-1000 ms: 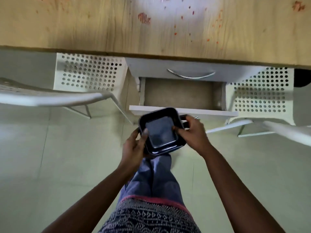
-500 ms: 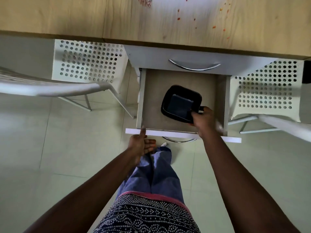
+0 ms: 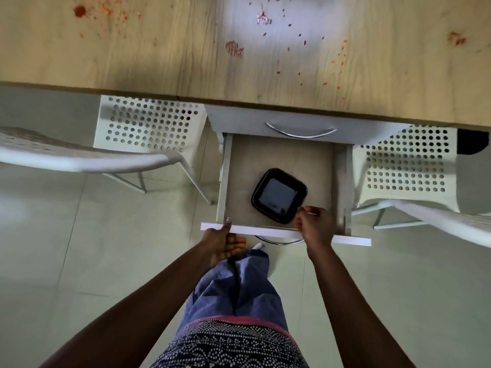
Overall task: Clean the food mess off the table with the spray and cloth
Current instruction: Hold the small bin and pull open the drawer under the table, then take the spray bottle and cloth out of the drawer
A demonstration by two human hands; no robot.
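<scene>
The wooden table (image 3: 159, 57) fills the top of the view, with red food smears and crumbs (image 3: 233, 49) scattered over it. No spray or cloth is in sight. Under the table a white drawer (image 3: 353, 241) is pulled out, and a black square plate (image 3: 277, 199) lies flat on its floor. My left hand (image 3: 221, 241) grips the drawer front near its left end, thumb on top. My right hand (image 3: 314, 225) is curled at the plate's near right corner, over the drawer front; whether it still touches the plate is unclear.
White perforated chairs stand on both sides, one at the left (image 3: 79, 158) and one at the right (image 3: 406, 166). A second, shut drawer with a curved metal handle (image 3: 301, 132) sits above the pulled-out one. Pale floor tiles (image 3: 79, 261) lie below, with my legs in the middle.
A second ago both hands held the black plate in front of the drawer. The right hand then set it inside the drawer, while the left hand moved to the drawer front.
</scene>
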